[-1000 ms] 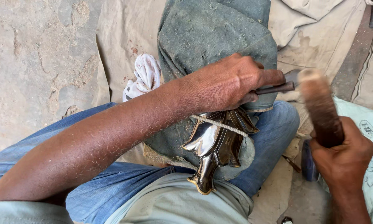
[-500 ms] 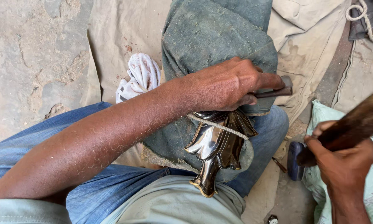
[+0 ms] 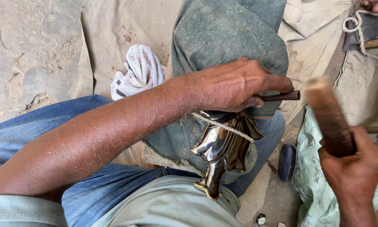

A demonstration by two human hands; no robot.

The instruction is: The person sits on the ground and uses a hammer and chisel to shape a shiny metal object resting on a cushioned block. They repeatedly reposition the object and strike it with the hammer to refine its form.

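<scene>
two hands are seen at work over a lap, viewed from above. at far left, bare dusty ground [image 3: 25, 54] is seen, with a tan cloth sheet [image 3: 113, 38] spread beside it. a white rag with dark marks [image 3: 139, 71] is bunched on that sheet, just beside the forearm. blue jeans [image 3: 50, 126] are worn on the leg crossing the lower left. a grey-green padded cloth [image 3: 226, 33] is draped over the raised knee at centre. the left hand [image 3: 235, 84] is laid across this pad, fingers curled shut around a thin dark metal punch [image 3: 283, 96], whose tip is seen projecting to the right past the index finger. beneath the hand, a polished metal piece [image 3: 220, 153] with leaf-like lobes and a narrow stem is held against the pad, its stem pointed toward the body; a pale cord [image 3: 224, 126] is passed diagonally across its upper part. whether the punch tip touches the metal cannot be told. further right, a small dark blue object [image 3: 287, 162] is lying on the ground beside the leg. a pale green printed cloth [image 3: 310, 185] is spread at lower right. the right hand [image 3: 352, 168] is closed in a fist around a wooden mallet [image 3: 327, 113], raised and blurred, its head near the punch end but apart from it. at top right, a white rope [image 3: 359, 23] is coiled on a dark item
</scene>
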